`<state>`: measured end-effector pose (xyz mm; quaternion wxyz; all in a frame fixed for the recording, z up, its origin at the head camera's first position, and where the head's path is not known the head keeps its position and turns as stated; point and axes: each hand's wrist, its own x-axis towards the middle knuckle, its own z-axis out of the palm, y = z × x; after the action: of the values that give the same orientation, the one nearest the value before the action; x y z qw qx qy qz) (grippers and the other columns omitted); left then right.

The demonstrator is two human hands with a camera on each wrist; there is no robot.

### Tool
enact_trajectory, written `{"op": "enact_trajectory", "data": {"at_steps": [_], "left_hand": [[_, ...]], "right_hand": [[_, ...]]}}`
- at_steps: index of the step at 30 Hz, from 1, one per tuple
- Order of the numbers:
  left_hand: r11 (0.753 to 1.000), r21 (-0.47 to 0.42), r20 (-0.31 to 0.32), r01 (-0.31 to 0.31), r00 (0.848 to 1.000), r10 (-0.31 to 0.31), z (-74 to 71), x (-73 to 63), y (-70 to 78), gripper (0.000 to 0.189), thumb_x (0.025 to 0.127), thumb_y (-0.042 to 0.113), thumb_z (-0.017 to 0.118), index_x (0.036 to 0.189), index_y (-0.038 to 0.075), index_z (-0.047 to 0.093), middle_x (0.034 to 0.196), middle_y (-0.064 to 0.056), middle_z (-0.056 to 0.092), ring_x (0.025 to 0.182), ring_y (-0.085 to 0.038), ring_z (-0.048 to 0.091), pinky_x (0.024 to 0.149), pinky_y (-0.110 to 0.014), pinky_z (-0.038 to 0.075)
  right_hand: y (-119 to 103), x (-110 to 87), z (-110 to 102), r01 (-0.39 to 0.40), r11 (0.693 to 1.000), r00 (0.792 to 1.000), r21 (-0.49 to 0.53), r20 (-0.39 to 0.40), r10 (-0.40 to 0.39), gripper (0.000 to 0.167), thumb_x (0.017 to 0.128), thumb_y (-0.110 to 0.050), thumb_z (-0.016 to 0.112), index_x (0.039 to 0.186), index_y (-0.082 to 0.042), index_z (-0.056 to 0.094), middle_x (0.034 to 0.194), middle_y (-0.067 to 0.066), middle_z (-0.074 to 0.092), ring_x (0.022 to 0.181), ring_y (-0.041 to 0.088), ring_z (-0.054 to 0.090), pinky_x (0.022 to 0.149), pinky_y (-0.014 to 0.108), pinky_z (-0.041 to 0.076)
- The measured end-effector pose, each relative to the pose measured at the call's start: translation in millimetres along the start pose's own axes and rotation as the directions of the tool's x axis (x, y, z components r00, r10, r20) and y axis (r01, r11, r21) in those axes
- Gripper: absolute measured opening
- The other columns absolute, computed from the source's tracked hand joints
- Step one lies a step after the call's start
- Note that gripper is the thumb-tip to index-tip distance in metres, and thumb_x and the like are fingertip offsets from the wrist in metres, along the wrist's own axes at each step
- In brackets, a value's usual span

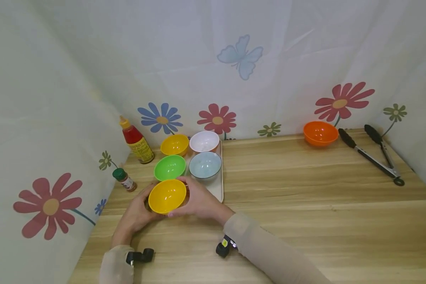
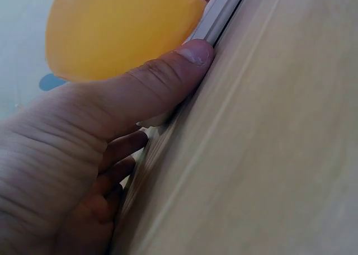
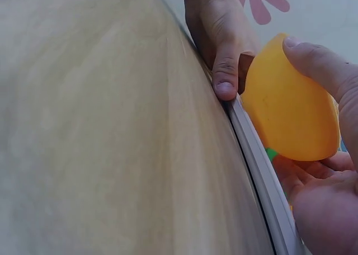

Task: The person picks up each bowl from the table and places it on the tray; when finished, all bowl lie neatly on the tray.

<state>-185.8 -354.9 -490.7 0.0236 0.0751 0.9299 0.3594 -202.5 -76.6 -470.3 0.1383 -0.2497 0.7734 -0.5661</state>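
Note:
My right hand point(image 1: 202, 199) grips a yellow bowl point(image 1: 167, 196) at the near end of a white tray point(image 1: 218, 191), thumb on its near side and fingers around the far side. In the right wrist view the bowl point(image 3: 293, 107) is tilted above the tray's edge. My left hand point(image 1: 138, 213) holds the tray's near left corner, its thumb point(image 2: 162, 79) along the edge and its fingers around the side, close to the table. Farther back on the tray are a green bowl point(image 1: 170, 168), a light blue bowl point(image 1: 205, 165), another yellow bowl point(image 1: 175, 145) and a white bowl point(image 1: 204, 141).
Left of the tray stand a red sauce bottle point(image 1: 138, 144) with a yellow cap and a small green-capped jar point(image 1: 125, 180). An orange bowl point(image 1: 320, 133) and black-tipped tongs point(image 1: 374, 159) lie at the back right. A flowered cloth point(image 1: 277, 90) hangs behind the wooden table point(image 1: 305, 221).

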Motion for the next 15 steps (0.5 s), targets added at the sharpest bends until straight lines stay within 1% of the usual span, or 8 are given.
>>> {"op": "enact_trajectory", "data": {"at_steps": [3, 7, 15], "left_hand": [[1.000, -0.012, -0.001, -0.005, 1.000, 0.005, -0.2, 0.1, 1.2, 0.116, 0.075, 0.035, 0.107, 0.170, 0.011, 0.044, 0.175, -0.016, 0.045, 0.163, -0.045, 0.037, 0.134, -0.076, 0.021], [1.000, -0.018, 0.000, -0.011, 1.000, 0.011, -0.6, 0.8, 1.8, 0.115, 0.075, 0.035, 0.107, 0.170, 0.013, 0.044, 0.174, -0.015, 0.046, 0.162, -0.044, 0.038, 0.134, -0.077, 0.021], [0.999, -0.039, 0.003, 0.005, 1.000, -0.005, 0.1, 1.1, 0.7, 0.116, 0.074, 0.038, 0.107, 0.170, 0.019, 0.045, 0.172, -0.010, 0.049, 0.161, -0.040, 0.040, 0.135, -0.074, 0.020]], "right_hand": [[0.1, 0.2, 1.1, -0.009, 1.000, 1.000, -0.008, -0.013, 0.009, 0.107, 0.080, -0.045, 0.102, 0.165, -0.024, 0.040, 0.154, -0.010, 0.055, 0.134, 0.009, 0.058, 0.125, 0.037, 0.051], [2.7, 1.1, 2.4, 0.006, 0.999, 1.000, -0.039, -0.026, -0.007, 0.109, 0.081, -0.044, 0.102, 0.166, -0.023, 0.038, 0.157, -0.008, 0.053, 0.138, 0.010, 0.058, 0.125, 0.036, 0.050], [5.0, 1.7, 4.1, 0.035, 0.997, 0.999, -0.064, -0.031, -0.037, 0.109, 0.081, -0.042, 0.103, 0.167, -0.022, 0.038, 0.158, -0.008, 0.053, 0.141, 0.010, 0.057, 0.127, 0.035, 0.048]]}}
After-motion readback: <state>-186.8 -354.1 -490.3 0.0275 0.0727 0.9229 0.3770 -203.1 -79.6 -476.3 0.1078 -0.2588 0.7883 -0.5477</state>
